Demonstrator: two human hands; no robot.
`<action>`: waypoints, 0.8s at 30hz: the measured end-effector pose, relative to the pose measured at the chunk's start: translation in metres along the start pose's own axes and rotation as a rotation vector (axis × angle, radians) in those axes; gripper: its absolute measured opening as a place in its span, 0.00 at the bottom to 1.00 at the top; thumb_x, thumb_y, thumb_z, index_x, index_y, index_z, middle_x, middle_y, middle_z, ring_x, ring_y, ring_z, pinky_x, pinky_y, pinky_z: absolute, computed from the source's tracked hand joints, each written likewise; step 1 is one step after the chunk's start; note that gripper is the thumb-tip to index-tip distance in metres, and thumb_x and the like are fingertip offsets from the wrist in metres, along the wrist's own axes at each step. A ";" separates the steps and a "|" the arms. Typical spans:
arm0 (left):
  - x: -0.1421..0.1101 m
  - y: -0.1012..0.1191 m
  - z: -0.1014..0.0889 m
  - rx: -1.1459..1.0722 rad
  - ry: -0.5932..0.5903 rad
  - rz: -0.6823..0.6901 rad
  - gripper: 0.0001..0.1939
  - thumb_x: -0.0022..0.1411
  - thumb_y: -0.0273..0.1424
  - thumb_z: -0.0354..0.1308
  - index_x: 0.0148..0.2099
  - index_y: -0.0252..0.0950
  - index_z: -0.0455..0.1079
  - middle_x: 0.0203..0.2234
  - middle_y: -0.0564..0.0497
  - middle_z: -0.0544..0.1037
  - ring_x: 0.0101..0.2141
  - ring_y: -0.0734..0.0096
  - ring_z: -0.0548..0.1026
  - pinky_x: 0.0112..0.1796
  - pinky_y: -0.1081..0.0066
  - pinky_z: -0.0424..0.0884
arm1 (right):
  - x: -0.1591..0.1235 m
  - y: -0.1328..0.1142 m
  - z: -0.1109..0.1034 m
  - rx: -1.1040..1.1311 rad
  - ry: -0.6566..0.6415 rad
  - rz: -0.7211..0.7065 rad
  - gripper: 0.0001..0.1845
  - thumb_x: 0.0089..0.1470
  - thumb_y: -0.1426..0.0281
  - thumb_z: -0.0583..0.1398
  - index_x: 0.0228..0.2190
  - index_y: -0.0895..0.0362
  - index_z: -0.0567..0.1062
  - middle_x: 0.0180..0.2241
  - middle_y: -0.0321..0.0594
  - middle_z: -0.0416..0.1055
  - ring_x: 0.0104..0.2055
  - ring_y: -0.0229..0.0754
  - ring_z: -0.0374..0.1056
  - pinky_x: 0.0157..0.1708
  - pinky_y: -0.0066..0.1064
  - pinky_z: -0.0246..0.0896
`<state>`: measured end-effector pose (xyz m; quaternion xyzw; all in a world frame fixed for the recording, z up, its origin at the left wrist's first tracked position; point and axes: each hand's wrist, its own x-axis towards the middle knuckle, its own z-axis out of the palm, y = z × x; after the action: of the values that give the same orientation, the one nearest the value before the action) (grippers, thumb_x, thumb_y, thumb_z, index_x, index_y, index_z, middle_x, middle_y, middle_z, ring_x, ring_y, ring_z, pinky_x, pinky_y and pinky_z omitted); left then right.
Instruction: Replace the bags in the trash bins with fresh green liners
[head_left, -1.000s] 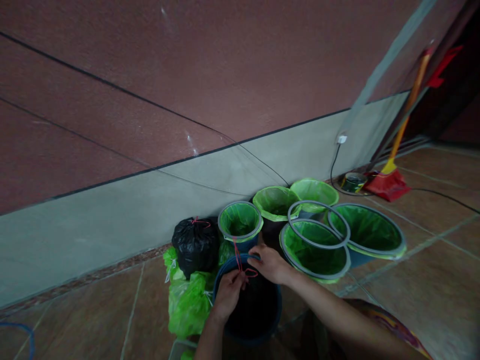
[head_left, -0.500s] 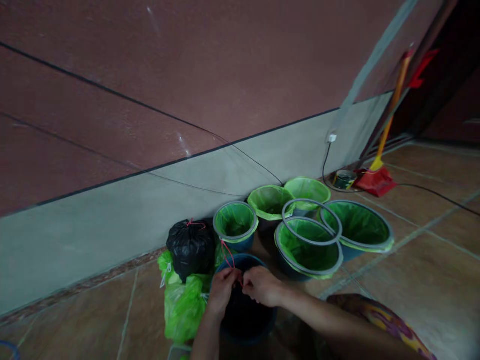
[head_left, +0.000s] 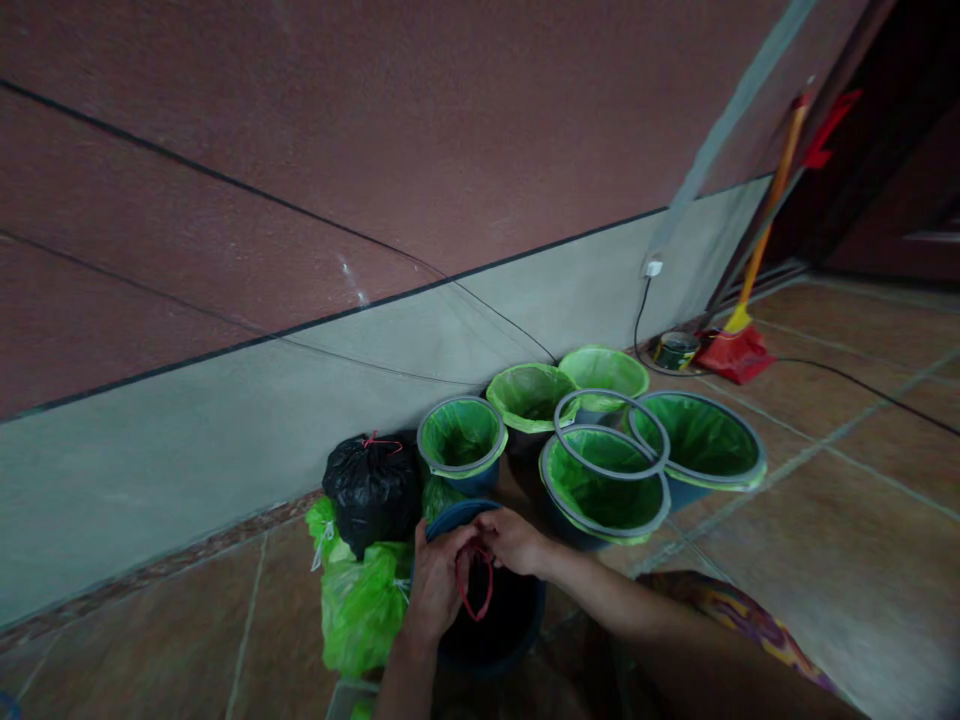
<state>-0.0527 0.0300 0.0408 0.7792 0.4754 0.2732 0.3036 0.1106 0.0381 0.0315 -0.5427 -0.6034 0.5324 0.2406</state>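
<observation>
Thin red looped cord (head_left: 489, 597): my left hand (head_left: 439, 580) and right hand (head_left: 514, 541) are both pinching it over a round blue plastic bin (head_left: 457, 514).

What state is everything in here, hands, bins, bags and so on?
Red string: looped, hanging down
Left hand: at the string, grip unclear
Right hand: fingers bent, at the string
Blue bin: open, dark inside
Black bag: tied shut
Green bag: bunched, white tie
Five other bins: green-lined, open
Gray ring: lying across bin tops
Orange-handled tool: tilted, red end on floor
</observation>
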 end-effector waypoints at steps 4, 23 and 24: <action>-0.001 -0.001 0.001 0.181 -0.042 0.131 0.16 0.64 0.27 0.48 0.46 0.45 0.74 0.36 0.52 0.82 0.37 0.68 0.78 0.62 0.50 0.35 | 0.001 0.002 0.003 0.226 -0.091 0.129 0.13 0.46 0.79 0.50 0.27 0.60 0.73 0.19 0.32 0.67 0.18 0.31 0.63 0.19 0.22 0.58; -0.007 -0.014 0.016 -0.055 0.114 0.005 0.14 0.64 0.34 0.50 0.42 0.39 0.77 0.33 0.47 0.77 0.35 0.68 0.75 0.38 0.70 0.70 | -0.009 -0.011 -0.011 -0.519 0.131 -0.041 0.11 0.50 0.76 0.56 0.28 0.58 0.79 0.36 0.44 0.76 0.38 0.40 0.70 0.38 0.28 0.60; -0.008 -0.013 0.016 -0.058 0.125 -0.018 0.13 0.64 0.34 0.50 0.40 0.39 0.77 0.33 0.47 0.78 0.35 0.67 0.75 0.39 0.70 0.70 | -0.010 -0.011 -0.011 -0.561 0.129 -0.010 0.11 0.50 0.76 0.56 0.29 0.58 0.79 0.37 0.45 0.76 0.39 0.41 0.71 0.39 0.28 0.60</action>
<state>-0.0517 0.0243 0.0190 0.7472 0.4925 0.3322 0.2980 0.1189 0.0354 0.0480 -0.6179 -0.7132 0.3079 0.1217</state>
